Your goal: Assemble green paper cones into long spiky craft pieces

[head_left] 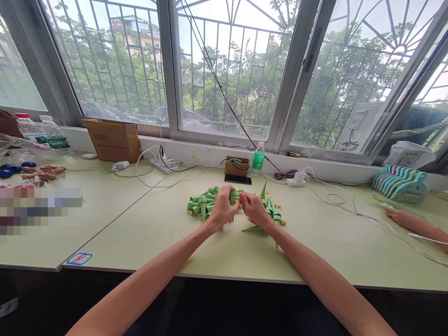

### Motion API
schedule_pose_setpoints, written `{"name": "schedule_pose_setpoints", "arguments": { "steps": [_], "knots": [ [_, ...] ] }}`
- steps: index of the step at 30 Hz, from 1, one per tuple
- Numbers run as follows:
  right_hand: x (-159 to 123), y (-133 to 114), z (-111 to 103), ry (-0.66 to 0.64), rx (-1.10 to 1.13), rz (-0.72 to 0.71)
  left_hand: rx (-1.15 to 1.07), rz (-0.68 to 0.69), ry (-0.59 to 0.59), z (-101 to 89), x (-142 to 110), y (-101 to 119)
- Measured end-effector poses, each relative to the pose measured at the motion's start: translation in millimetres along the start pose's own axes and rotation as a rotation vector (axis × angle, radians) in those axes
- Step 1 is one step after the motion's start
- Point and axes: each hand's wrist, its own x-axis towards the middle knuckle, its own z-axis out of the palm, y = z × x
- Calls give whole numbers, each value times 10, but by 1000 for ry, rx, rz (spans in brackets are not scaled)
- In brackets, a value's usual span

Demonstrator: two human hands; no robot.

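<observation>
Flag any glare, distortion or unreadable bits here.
Head view: daylight bleaches much of the sky white; head view: window frames splay outward towards the top, probably wide-angle perspective; head view: a pixelated block hides part of the left side; head view: green pieces read clearly but small, fine detail lost.

Green pieces (202, 205): matt, leaf- or paper-like, can't tell which. Desk (140, 242): smooth laminate look, low sheen. Big carton (114, 142): matt brown cardboard. Phone (237, 179): dark, smooth, glossy face. Bottle (258, 160): clear shiny plastic. Window frame (168, 70): dull grey metal. Power strip (164, 164): white plastic. Teal stack (399, 183): smooth plastic.
</observation>
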Motion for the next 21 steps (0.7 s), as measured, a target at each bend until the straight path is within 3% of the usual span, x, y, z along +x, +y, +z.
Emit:
{"name": "schedule_pose_setpoints", "arguments": {
  "steps": [7, 21],
  "knots": [
    [-25, -48, -18, -42, 97, 36, 18, -28, 56, -27, 15, 30],
    [3, -22, -37, 12, 5, -24, 2, -11, 0, -25, 9, 2]
  ]
}}
